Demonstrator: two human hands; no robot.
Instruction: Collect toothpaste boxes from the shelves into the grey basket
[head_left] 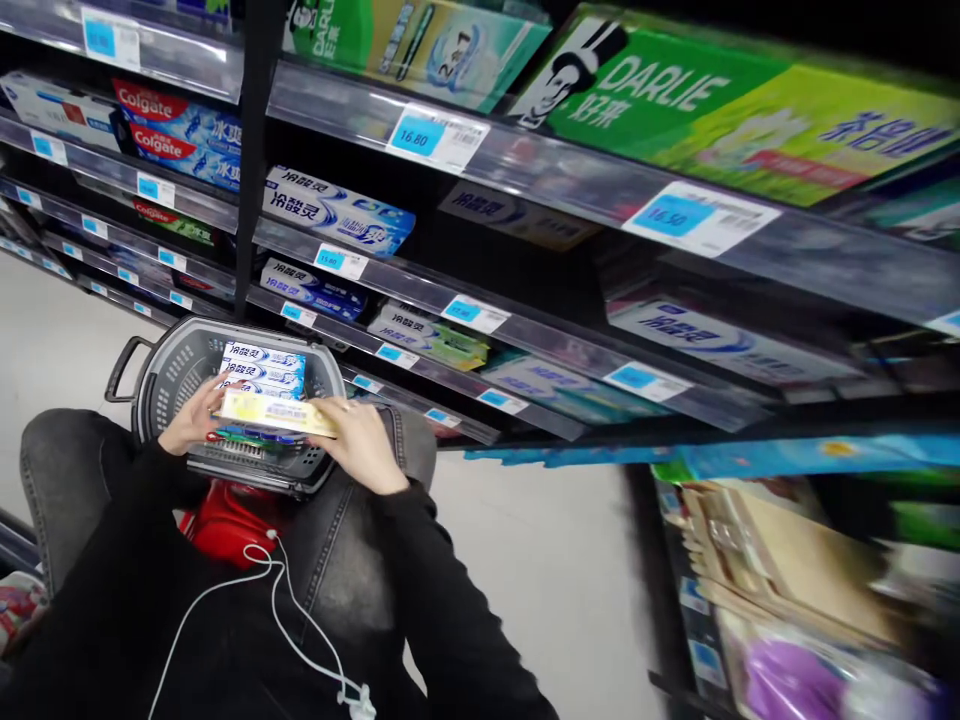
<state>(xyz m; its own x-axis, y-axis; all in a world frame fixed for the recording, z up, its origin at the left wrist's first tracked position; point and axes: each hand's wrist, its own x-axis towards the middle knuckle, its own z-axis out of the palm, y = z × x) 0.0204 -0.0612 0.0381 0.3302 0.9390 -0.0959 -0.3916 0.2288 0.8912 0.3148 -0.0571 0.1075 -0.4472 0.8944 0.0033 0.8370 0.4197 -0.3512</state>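
A yellow-and-white toothpaste box [276,411] lies level between my hands, above the grey shopping basket [169,365]. My left hand [196,415] grips its left end, the fingers partly hidden by the box. Around the right end my right hand [360,438] is closed. Just behind it, inside the basket, several blue-and-white toothpaste boxes [264,368] are stacked. Some more coloured items show below the held box, too small to name.
Shelves of toothpaste with price tags [437,138] run along the front. Large green Darlie boxes [660,100] stand at upper right. A red bag [232,525] and a white cord [274,570] hang at my lap. Blurred packaged goods [795,580] fill the lower right.
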